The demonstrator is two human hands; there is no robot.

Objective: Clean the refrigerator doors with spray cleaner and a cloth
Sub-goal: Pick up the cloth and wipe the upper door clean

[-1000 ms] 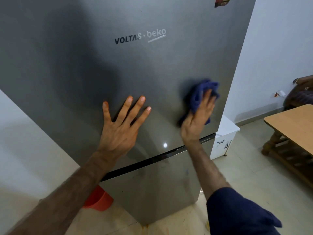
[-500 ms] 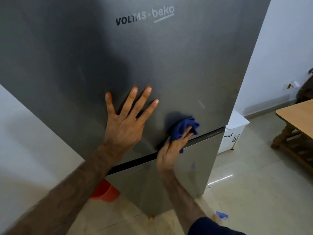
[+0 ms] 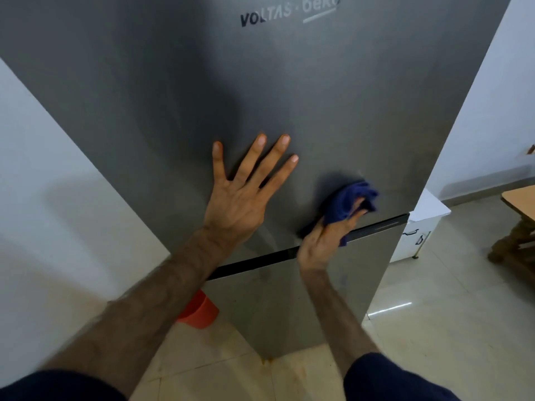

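Left hand [image 3: 241, 195] flat on upper refrigerator door [image 3: 260, 96], fingers [image 3: 276, 172] spread wide, above the dark gap [image 3: 254, 260] between doors. Right hand [image 3: 325, 241] across that gap, fingers curled around bunched blue cloth [image 3: 347, 202], cloth pressed to the upper door's lower edge. Orange container [image 3: 199, 312] on floor, left of lower door [image 3: 304, 299].

- Two refrigerator doors: the upper door [image 3: 289, 96] and the lower door [image 3: 304, 299], split by one dark gap.
- Two hands of mine: my left hand [image 3: 243, 198] flat on the upper door, my right hand [image 3: 324, 241] bunched round the cloth.
- One blue cloth [image 3: 344, 204].
- One orange bucket [image 3: 199, 312] on the floor.
- One white cabinet [image 3: 419, 227].
- One wooden surface [image 3: 521, 198].
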